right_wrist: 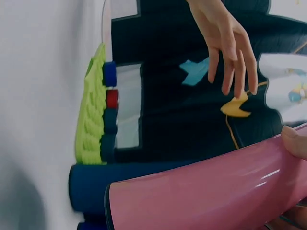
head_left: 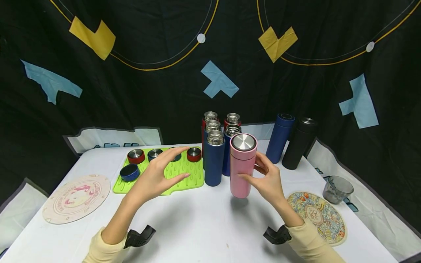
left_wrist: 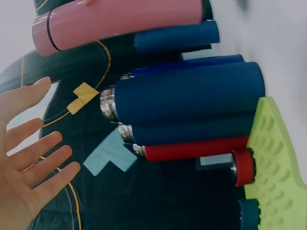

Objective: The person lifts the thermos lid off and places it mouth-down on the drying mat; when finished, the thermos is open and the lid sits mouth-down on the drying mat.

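My right hand grips a pink thermos flask, thumb across its front and fingers behind. Its steel-topped lid is on, and the flask stands nearly upright above the white table with a shadow below. My left hand hovers over the green mat, thumb and fingers spread, holding nothing; the left wrist view also shows this hand apart from the flasks. Just left of the pink flask stand several lidless flasks, among them a blue flask in front with a bare steel neck and red ones at the back.
On the green mat sit several lids, including a red lid and a blue lid. A capped blue flask and a black flask stand at right, near a glass and a patterned round mat. A pink placemat lies left.
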`<state>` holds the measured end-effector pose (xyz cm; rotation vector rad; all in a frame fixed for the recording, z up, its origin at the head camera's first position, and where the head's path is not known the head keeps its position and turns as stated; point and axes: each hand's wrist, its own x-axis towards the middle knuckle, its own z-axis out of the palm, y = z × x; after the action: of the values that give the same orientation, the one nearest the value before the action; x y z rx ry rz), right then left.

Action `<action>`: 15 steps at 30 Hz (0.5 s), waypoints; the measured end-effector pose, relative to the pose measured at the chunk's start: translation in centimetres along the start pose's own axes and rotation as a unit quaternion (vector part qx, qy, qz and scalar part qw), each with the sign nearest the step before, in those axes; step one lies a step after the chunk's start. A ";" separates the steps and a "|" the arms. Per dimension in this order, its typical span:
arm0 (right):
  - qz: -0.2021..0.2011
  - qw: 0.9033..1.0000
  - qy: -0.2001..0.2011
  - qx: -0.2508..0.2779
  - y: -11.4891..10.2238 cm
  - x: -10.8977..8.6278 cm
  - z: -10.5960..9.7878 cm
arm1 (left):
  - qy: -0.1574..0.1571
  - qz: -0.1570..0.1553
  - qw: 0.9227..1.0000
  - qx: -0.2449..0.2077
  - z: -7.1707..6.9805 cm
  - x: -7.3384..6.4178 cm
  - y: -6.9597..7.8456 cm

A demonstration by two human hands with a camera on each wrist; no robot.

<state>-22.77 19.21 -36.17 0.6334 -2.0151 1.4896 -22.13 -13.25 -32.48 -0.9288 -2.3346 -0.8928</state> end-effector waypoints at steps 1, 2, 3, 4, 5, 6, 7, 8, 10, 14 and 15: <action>-0.004 1.000 -0.003 0.000 -0.3 0.1 0.3 | 0.005 0.001 1.000 -0.004 0.0 0.1 0.1; -0.009 1.000 -0.006 0.000 -0.5 0.3 0.6 | 0.008 0.002 1.000 -0.008 0.0 0.3 0.3; -0.014 1.000 -0.008 0.001 -0.7 0.5 0.9 | 0.011 0.003 1.000 -0.012 0.0 0.4 0.4; -0.019 1.000 -0.011 0.001 -0.8 0.6 1.2 | 0.014 0.004 1.000 -0.016 0.0 0.6 0.5; -0.027 1.000 -0.016 0.000 -1.0 0.8 1.5 | 0.016 0.005 1.000 -0.020 0.0 0.7 0.6; -0.034 0.999 -0.020 -0.002 -1.2 0.9 1.8 | 0.018 0.008 1.000 -0.023 -0.1 0.9 0.8; -0.041 0.999 -0.024 -0.002 -1.4 1.1 2.1 | 0.021 0.010 0.999 -0.026 -0.1 1.1 1.0; -0.045 0.999 -0.027 -0.004 -1.7 1.2 2.3 | 0.023 0.013 0.999 -0.030 -0.2 1.3 1.2; -0.050 0.998 -0.035 -0.006 -2.2 1.6 2.8 | 0.030 0.015 0.999 -0.038 -0.3 1.7 1.7; -0.056 0.997 -0.059 -0.009 -4.0 2.1 3.6 | 0.043 0.017 0.997 -0.060 -0.7 2.3 2.6; -0.061 0.996 -0.066 -0.011 -4.8 2.3 3.7 | 0.044 0.018 0.997 -0.068 -0.7 2.4 2.8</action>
<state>-21.87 14.20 -32.17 0.8502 -2.0490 1.3849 -21.55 -11.18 -29.37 -0.9627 -2.1976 -1.0666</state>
